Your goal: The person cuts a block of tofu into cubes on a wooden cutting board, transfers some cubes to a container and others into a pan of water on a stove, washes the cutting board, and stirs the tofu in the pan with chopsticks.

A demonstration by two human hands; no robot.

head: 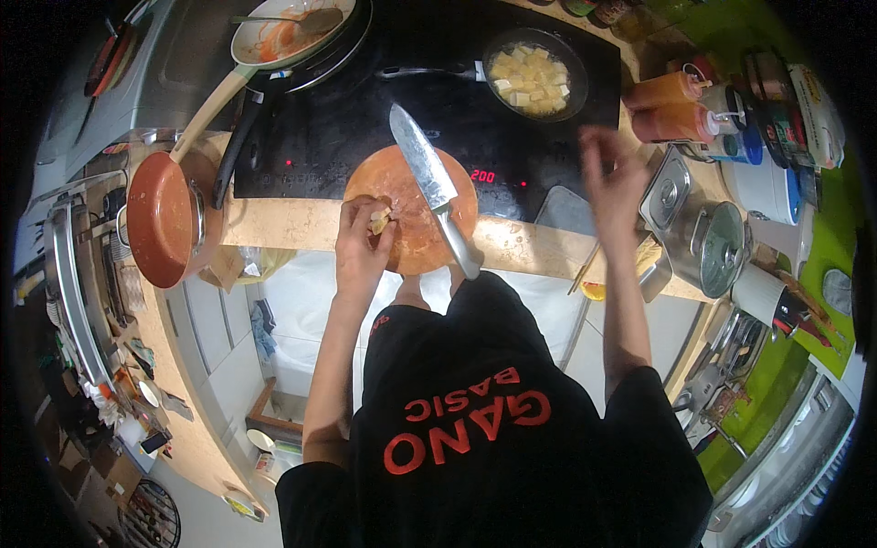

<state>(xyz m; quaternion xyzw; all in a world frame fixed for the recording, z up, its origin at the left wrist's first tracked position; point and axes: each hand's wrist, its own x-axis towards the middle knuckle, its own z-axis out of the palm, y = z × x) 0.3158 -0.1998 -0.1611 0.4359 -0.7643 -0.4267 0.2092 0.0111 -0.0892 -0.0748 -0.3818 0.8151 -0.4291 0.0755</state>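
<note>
My left hand is at the left side of a round cutting board. Between its thumb and fingers is a small pale-yellow piece of food, perhaps ginger or garlic. A chef's knife lies across the board, its blade reaching over the black cooktop and its handle toward me. My right hand is raised to the right of the cooktop, blurred, with nothing visible in it. Beyond it, a frying pan holds pale cubes, probably tofu, in bubbling oil.
At the upper left sits a pan with red sauce and a spatula. A copper-coloured pot stands on the left counter. Sauce bottles, a steel container lid and a lidded pot crowd the right.
</note>
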